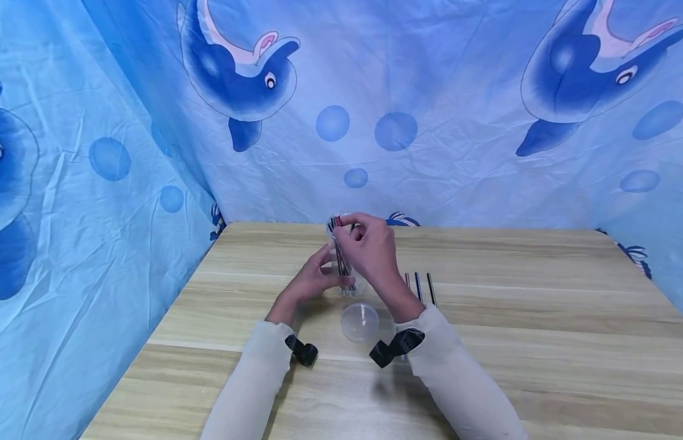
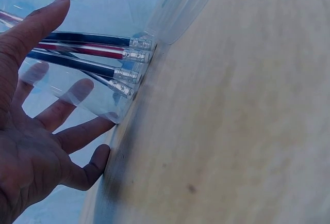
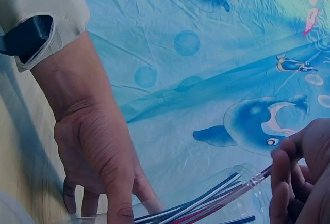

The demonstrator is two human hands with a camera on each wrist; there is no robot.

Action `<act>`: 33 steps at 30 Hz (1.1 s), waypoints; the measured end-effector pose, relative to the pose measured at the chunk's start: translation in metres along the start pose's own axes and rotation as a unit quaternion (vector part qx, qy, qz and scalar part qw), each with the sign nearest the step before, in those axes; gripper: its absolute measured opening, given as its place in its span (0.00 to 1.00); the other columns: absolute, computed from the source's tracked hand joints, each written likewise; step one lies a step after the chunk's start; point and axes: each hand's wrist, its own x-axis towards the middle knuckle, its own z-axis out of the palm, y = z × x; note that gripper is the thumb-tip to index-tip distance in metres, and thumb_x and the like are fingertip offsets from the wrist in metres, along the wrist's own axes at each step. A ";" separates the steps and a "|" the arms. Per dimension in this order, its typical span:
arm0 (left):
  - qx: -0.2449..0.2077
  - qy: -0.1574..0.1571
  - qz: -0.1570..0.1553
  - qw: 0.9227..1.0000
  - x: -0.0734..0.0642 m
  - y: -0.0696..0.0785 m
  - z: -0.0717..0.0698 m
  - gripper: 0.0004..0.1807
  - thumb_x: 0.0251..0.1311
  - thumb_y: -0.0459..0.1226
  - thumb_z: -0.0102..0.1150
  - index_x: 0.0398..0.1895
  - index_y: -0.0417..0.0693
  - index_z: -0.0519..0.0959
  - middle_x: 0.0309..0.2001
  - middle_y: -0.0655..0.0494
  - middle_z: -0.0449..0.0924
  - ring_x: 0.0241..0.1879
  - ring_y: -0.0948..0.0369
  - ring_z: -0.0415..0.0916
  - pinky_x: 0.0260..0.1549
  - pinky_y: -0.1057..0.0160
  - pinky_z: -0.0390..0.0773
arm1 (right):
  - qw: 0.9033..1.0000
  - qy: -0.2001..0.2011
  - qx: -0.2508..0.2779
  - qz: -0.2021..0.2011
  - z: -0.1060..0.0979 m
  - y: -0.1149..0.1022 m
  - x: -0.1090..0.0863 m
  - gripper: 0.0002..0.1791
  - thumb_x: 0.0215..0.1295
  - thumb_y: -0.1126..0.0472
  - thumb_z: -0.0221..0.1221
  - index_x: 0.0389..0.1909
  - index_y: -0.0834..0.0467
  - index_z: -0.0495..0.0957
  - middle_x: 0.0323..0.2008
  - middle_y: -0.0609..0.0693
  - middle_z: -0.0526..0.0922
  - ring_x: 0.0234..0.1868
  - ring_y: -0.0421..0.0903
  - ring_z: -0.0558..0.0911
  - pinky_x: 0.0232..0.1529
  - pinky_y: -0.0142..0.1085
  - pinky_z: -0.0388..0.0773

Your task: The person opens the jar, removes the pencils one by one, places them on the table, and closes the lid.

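Note:
A clear plastic jar (image 1: 349, 289) stands upright on the table, holding several pencils (image 1: 339, 260) in dark and red colours. Their metal ferrules (image 2: 136, 56) rest at the jar's bottom in the left wrist view. My left hand (image 1: 310, 278) holds the jar low on its side, thumb and fingers on either side of the wall. Up at the mouth, my right hand (image 1: 371, 244) pinches the upper end of a red pencil (image 3: 265, 172). That pencil's lower part is still inside the jar, and its tip is hidden by the fingers.
A round translucent lid (image 1: 359, 322) lies on the table between the wrists. Right of the right forearm lie three pencils (image 1: 431, 288) side by side, partly covered by that arm. A blue dolphin-print curtain (image 1: 457, 183) hangs behind the wooden table (image 1: 539, 293).

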 end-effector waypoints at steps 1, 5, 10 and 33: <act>-0.001 0.000 -0.003 1.000 -0.002 0.004 0.000 0.52 0.57 0.37 0.73 0.80 0.66 0.51 0.71 0.48 0.65 0.70 0.47 0.61 0.64 0.42 0.66 | 1.000 0.011 0.003 -0.006 -0.001 -0.001 0.000 0.08 0.62 0.60 0.63 0.39 0.56 0.88 0.13 0.46 0.76 0.16 0.43 0.73 0.20 0.35 0.65; -0.010 0.002 -0.007 1.000 -0.006 0.008 0.001 0.52 0.57 0.37 0.73 0.80 0.65 0.51 0.71 0.46 0.65 0.71 0.46 0.60 0.66 0.42 0.64 | 0.998 0.040 0.028 -0.031 -0.002 -0.001 0.000 0.09 0.63 0.58 0.65 0.40 0.56 0.88 0.18 0.47 0.77 0.21 0.42 0.74 0.25 0.35 0.69; -0.019 0.005 -0.015 1.000 -0.005 0.007 0.001 0.53 0.55 0.37 0.74 0.80 0.65 0.51 0.71 0.46 0.66 0.69 0.44 0.63 0.67 0.42 0.63 | 0.993 0.061 0.041 -0.088 -0.003 0.000 -0.002 0.09 0.63 0.58 0.66 0.40 0.57 0.88 0.39 0.52 0.75 0.40 0.46 0.75 0.42 0.40 0.77; -0.024 0.011 -0.009 1.000 -0.007 0.011 0.003 0.52 0.55 0.37 0.74 0.79 0.64 0.53 0.70 0.44 0.66 0.69 0.44 0.62 0.66 0.41 0.63 | 0.965 0.065 0.128 -0.217 0.000 0.005 0.000 0.13 0.74 0.60 0.56 0.54 0.62 0.75 0.41 0.58 0.85 0.41 0.53 0.87 0.39 0.37 0.85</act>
